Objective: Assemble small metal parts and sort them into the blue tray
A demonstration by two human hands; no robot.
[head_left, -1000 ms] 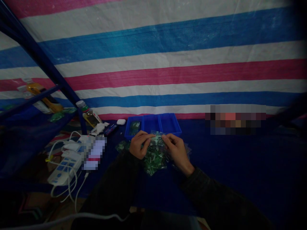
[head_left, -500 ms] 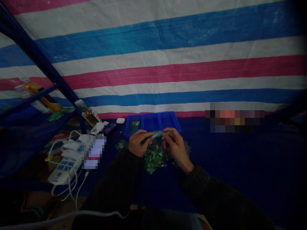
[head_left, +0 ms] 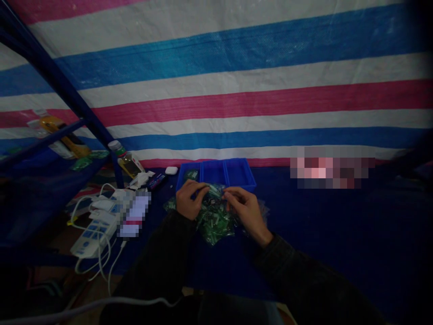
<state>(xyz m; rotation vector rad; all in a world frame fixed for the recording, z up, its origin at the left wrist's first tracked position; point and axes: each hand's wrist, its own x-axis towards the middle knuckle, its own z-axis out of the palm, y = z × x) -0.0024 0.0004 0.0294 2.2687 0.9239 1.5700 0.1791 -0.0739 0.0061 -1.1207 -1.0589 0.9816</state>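
The packet (head_left: pixel 215 190) (pinched) runs crosswise from left hand (head_left: pixel 190 199) to right hand (head_left: pixel 247 211).

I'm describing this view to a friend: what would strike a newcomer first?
Probably the striped sheet filling the background. Then the left hand and right hand, holding a clear packet over green packets, before a blue three-compartment tray.

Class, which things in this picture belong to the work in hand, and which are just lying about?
Seemingly in the work:
- clear packet, between left hand and right hand
- green packets beneath
- blue three-compartment tray

Seemingly just lying about:
- power strip
- phone
- small white case
- crumpled tissue
- green-collared bottle
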